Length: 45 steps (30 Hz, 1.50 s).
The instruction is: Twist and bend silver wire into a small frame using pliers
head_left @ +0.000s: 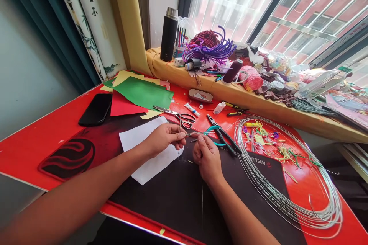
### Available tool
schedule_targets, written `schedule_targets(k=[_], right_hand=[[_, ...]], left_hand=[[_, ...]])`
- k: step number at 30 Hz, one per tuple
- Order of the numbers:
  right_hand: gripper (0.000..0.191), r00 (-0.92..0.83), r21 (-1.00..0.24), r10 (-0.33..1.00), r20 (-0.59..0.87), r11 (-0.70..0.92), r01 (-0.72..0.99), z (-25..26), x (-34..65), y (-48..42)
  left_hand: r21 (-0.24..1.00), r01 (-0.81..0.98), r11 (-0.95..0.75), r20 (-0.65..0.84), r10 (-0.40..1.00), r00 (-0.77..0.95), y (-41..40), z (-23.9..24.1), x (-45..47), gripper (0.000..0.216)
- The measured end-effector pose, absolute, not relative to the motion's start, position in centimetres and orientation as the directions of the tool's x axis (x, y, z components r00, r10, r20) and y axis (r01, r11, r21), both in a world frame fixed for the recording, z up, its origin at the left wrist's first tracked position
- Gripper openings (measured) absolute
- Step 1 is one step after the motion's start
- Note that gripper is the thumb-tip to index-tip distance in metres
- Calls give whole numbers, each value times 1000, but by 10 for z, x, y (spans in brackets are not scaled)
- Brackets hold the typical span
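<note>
Above the black desk mat, my left hand (169,138) pinches a thin metal wire (191,134) between thumb and fingertips. Closed round the same wire a little to the right is my right hand (209,157). One thin strand stands up and down at the left fingertips, and another hangs below the right fist. White paper (143,166) lies beneath my left hand. Just beyond my right hand rest black-handled pliers (225,138) and a teal-handled tool (213,129), partly hidden by the fingers. Black-handled scissors (175,114) lie behind my left hand.
A large coil of silvery wire (330,214) spreads over the right side, around coloured scraps (284,151). Coloured paper sheets (143,92) and a black phone (96,109) lie at left. A small white bottle (219,108) stands behind. The cluttered sill bears a black flask (168,36).
</note>
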State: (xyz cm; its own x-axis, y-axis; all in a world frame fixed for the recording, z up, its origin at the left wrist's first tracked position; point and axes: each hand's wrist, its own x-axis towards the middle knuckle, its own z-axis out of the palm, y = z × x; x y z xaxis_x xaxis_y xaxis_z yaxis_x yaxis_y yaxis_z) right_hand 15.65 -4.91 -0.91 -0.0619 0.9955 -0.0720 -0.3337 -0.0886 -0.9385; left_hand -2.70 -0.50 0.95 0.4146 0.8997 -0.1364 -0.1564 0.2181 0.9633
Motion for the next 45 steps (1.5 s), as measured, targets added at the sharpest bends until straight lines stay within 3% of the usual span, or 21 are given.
schedule_targets(k=[6,16,29,40,45], right_hand=[[41,45,-934,998,-44,-24,-358,-10,160,-45],[41,61,-931,997,-50,-24,-364,-8,159,-45],[37,41,-930,995,-88,-67,-363,-8,157,-46],[38,-4,-928,995,-98,-92,-361,-6,157,-46],[41,-100,-941,991,-87,-115,-319,-7,155,-50]], left_hand=[[990,26,139,-136,885,446,-11,16,-24,27],[978,-96,188,-137,912,387,-12,8,-20,29],[976,13,219,-198,855,479,-3,14,-32,30],[987,-14,160,-141,906,400,-5,10,-26,26],[984,-112,139,-92,932,352,1,16,-34,29]])
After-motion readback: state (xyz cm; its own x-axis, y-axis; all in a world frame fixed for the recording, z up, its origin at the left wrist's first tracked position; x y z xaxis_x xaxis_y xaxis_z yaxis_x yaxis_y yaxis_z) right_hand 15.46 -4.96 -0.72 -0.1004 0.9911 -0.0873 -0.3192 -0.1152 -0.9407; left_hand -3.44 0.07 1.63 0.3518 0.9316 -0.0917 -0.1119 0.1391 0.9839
